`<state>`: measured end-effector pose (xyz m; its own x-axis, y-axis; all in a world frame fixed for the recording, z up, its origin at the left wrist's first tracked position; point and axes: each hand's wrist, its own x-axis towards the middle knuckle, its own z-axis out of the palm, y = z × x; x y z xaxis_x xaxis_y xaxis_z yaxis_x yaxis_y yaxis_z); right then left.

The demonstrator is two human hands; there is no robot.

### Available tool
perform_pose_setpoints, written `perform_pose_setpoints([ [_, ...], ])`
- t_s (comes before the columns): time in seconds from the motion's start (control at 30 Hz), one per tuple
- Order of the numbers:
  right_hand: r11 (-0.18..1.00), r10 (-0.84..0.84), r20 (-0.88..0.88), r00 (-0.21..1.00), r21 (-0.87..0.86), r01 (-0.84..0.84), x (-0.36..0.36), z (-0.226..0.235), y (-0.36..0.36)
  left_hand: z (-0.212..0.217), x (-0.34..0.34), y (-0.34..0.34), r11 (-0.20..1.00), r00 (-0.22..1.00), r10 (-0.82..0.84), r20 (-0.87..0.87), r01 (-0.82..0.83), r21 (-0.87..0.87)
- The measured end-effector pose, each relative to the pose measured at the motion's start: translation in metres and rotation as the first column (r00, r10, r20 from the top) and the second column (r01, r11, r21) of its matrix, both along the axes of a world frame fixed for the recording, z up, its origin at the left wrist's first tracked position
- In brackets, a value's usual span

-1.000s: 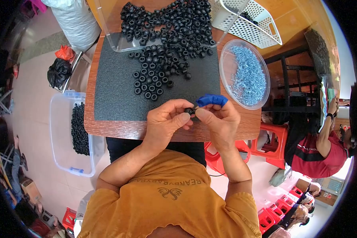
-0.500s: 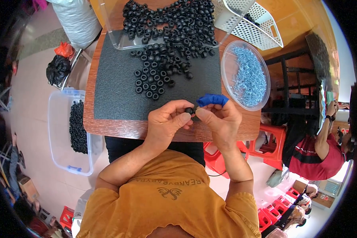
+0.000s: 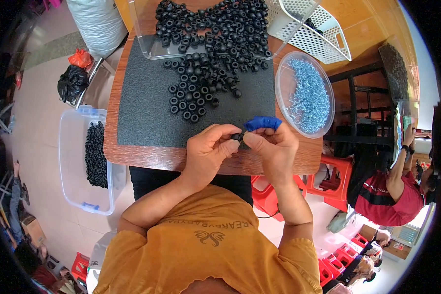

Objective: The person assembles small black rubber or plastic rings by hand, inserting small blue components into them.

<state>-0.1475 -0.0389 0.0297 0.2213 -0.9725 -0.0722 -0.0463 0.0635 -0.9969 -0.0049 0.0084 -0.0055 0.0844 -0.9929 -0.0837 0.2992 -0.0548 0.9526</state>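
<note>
Over the table's near edge, my left hand (image 3: 210, 151) pinches a small black round hollow part (image 3: 236, 137) between thumb and fingers. My right hand (image 3: 273, 147) meets it from the other side, thumb and fingertip pressed together against the part. Whatever those right fingertips hold is too small to make out. A blue wrap (image 3: 262, 123) covers one right finger. Beyond my hands, several loose black parts of the same kind (image 3: 194, 118) lie on a dark textured mat (image 3: 144, 108). They spread out from a clear bin (image 3: 157, 55) heaped with more.
Right of the mat, a round clear tray (image 3: 282, 100) holds many tiny light-blue pieces. Behind it sits a white perforated basket (image 3: 335, 46). A clear tub (image 3: 73, 161) with black parts is at floor level on the left. Red stools (image 3: 335, 179) and a person in a red shirt (image 3: 389, 198) are at right.
The view has shifted slightly. My hands stay together at the black part, which the left fingers have turned a little.
</note>
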Motion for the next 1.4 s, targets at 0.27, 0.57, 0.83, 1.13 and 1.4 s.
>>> perform_pose_setpoints([
  [0.27, 0.995, 0.015, 0.088, 0.996, 0.098, -0.024, -0.001, 0.0, -0.003, -0.005, -0.001, -0.001, 0.997, 0.979, -0.038, -0.198, 0.051, 0.058],
  [0.57, 0.997, 0.023, 0.095, 0.995, 0.073, -0.031, -0.001, -0.002, -0.004, -0.001, 0.003, -0.005, 0.99, 0.973, -0.077, -0.216, 0.1, 0.095],
  [0.83, 0.996, 0.031, 0.097, 0.995, 0.085, -0.039, -0.002, -0.005, -0.006, -0.003, 0.003, -0.003, 0.984, 0.935, -0.067, -0.349, 0.119, 0.13],
  [1.13, 0.979, 0.057, 0.079, 0.995, 0.189, -0.071, -0.005, -0.003, -0.01, -0.003, 0.001, -0.001, 0.987, 0.958, -0.087, -0.272, 0.12, 0.108],
  [1.4, 0.937, 0.103, 0.117, 0.988, 0.321, -0.136, -0.01, -0.003, -0.021, -0.002, -0.001, 0.0, 0.99, 0.967, -0.065, -0.247, 0.093, 0.105],
])
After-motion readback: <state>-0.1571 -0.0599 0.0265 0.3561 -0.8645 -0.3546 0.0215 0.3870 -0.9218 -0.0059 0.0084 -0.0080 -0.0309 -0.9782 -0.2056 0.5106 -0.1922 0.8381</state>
